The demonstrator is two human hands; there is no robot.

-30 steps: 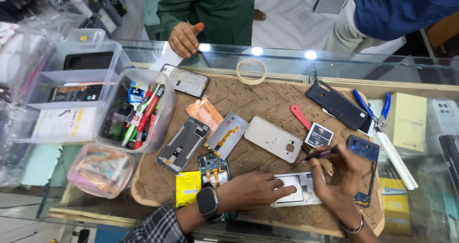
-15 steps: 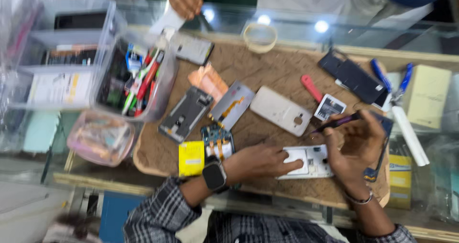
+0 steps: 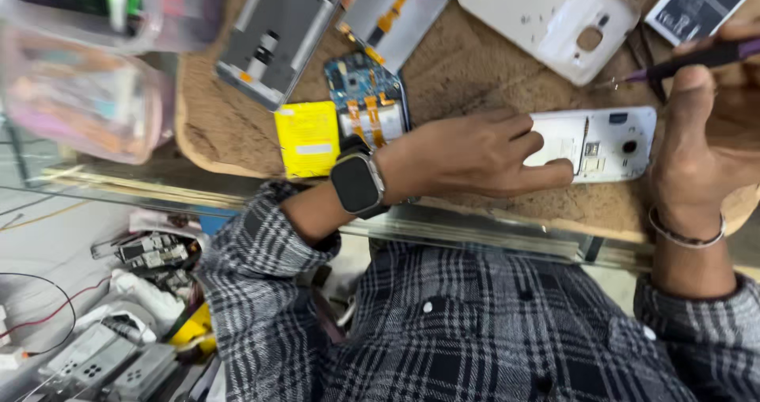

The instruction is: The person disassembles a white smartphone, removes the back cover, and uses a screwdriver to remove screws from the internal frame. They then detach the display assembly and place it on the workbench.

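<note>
1. My left hand point(image 3: 475, 153) lies flat, fingers point(image 3: 546, 172) stretched out and pressed together on the left end of the opened white phone point(image 3: 606, 142), pinning it to the mat. It grips nothing; it only presses down.
2. My right hand point(image 3: 701, 149) sits at three o'clock from the phone, thumb up, closed around a dark tool with a purple grip point(image 3: 697, 58). Its thin tip points toward ten o'clock, hanging just above the phone's upper edge.
3. The phone lies lengthwise, its inner back facing up, with a round camera hole and small card slots showing, on the brown mat point(image 3: 475, 70).
4. On my left wrist is a dark square smartwatch point(image 3: 356, 184).
5. At nine o'clock from my left hand lies a bright yellow rectangular pack point(image 3: 307, 138) with a pale label strip across it, touching a blue circuit board point(image 3: 366, 97) with orange ribbon cables.
6. At twelve o'clock sits a white back cover point(image 3: 546, 18) with a camera cutout; at two o'clock, a dark battery with a white label point(image 3: 697, 2).
7. At eleven o'clock rest a grey metal phone frame point(image 3: 277, 34) and a silver panel with orange flex point(image 3: 396, 10).
8. Far at ten o'clock, blurred clear plastic tubs point(image 3: 79, 93) hold pinkish and green contents I cannot make out.
</note>
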